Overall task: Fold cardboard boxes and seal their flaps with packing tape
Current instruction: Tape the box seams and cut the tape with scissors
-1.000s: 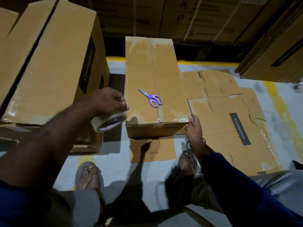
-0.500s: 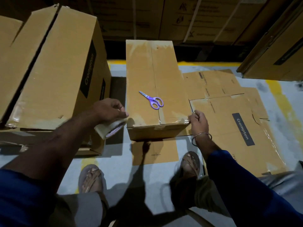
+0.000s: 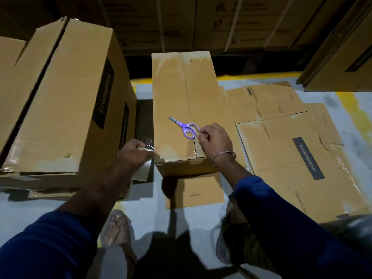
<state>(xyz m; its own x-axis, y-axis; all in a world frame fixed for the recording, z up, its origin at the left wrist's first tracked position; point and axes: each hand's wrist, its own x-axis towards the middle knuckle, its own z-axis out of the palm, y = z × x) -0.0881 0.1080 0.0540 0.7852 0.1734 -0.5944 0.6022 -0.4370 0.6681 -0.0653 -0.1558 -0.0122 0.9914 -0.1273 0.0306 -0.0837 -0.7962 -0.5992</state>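
From your head view, your left hand (image 3: 135,151) grips the tape roll (image 3: 146,142) just beside the folded box (image 3: 181,93). Your right hand (image 3: 213,139) rests curled on its top, fingertips pinched beside the purple scissors (image 3: 184,127); whether it holds tape, I cannot tell.

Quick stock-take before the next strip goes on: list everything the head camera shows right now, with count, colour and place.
Box being sealed: one, brown, centre, standing on the floor.
Scissors: one pair, purple handles, lying on that box's top by the right hand.
Tape roll: one, clear, in the left hand at the box's near left corner, mostly hidden.
Large box: one, brown with dark label, left.
Flattened cartons: several, brown, on the floor at right.
Loose flap piece: one, brown, floor in front of the box.
Stacked boxes: several, brown, back wall.
Floor: grey, yellow lines.
Bangle: one, silver, right wrist.
Left hand: grips the roll.
Right hand: fingers curled at the box's seam; what they pinch is unclear.
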